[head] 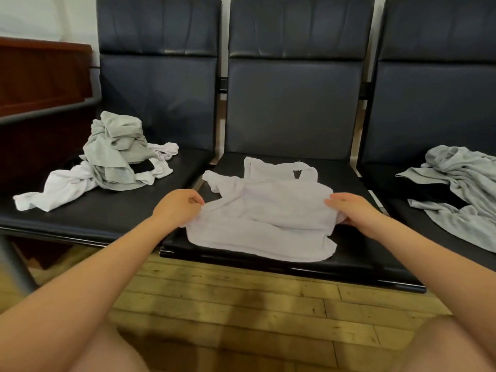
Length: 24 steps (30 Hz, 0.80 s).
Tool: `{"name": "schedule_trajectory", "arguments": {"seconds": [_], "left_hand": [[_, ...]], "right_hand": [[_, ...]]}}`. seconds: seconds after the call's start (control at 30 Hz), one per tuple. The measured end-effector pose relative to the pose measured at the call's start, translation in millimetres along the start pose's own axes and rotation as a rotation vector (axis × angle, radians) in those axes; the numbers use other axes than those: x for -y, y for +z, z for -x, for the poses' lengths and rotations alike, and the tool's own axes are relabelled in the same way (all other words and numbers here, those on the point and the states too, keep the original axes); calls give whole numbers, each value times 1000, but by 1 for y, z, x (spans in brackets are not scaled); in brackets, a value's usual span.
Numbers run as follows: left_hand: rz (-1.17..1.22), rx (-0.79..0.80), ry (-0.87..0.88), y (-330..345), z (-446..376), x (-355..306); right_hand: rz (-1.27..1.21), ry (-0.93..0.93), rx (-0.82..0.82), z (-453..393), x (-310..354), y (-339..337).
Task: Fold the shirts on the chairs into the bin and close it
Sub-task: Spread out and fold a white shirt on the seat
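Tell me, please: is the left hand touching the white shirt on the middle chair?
Touching. The head view shows the left hand pinching the left edge of the white shirt.

light: dim, soft, indoor | glare: pale sheen on dark chair backs (295, 52) | shadow: dark patch on wooden floor (241, 304) | blur: bottom corners and left edge smeared | distortion: wide-angle bending at edges

Left hand (179, 206), right hand (349, 208) grip white shirt (268, 216) on middle chair (295, 108).
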<state>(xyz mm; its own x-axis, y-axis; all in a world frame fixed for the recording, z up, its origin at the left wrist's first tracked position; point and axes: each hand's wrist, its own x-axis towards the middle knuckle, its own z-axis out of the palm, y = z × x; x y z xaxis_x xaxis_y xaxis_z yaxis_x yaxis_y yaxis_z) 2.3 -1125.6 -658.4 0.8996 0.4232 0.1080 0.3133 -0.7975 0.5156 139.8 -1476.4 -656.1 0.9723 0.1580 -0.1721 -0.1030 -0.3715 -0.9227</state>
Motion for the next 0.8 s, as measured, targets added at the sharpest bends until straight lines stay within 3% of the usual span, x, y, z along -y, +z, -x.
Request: {"name": "schedule_trajectory", "arguments": {"seconds": [0.1, 0.2, 0.3, 0.37, 0.43, 0.53, 0.6, 0.63, 0.7, 0.8], "left_hand": [[-22, -88, 39, 9, -4, 7], [-72, 25, 78, 20, -5, -3], [-273, 72, 193, 30, -7, -16], [-243, 107, 212, 34, -6, -28], [25, 92, 156, 29, 3, -46], [682, -160, 27, 6, 29, -75], [896, -297, -21, -10, 43, -81], [886, -312, -34, -14, 47, -79], [631, -281, -18, -16, 56, -68], [140, -57, 20, 0, 56, -38]], "right_hand": [[239, -137, 58, 10, -1, 5], [240, -234, -1, 16, 3, 8], [248, -269, -85, 24, 6, 10], [195, -279, -100, 30, 10, 8], [50, -264, -104, 38, 19, 2], [-399, -157, -99, 53, 37, -14], [-528, -139, -102, 64, 43, -28], [-531, -135, -108, 68, 42, -35], [-527, -92, -146, 72, 36, -48], [-303, 22, -235, 71, 16, -62]]}}
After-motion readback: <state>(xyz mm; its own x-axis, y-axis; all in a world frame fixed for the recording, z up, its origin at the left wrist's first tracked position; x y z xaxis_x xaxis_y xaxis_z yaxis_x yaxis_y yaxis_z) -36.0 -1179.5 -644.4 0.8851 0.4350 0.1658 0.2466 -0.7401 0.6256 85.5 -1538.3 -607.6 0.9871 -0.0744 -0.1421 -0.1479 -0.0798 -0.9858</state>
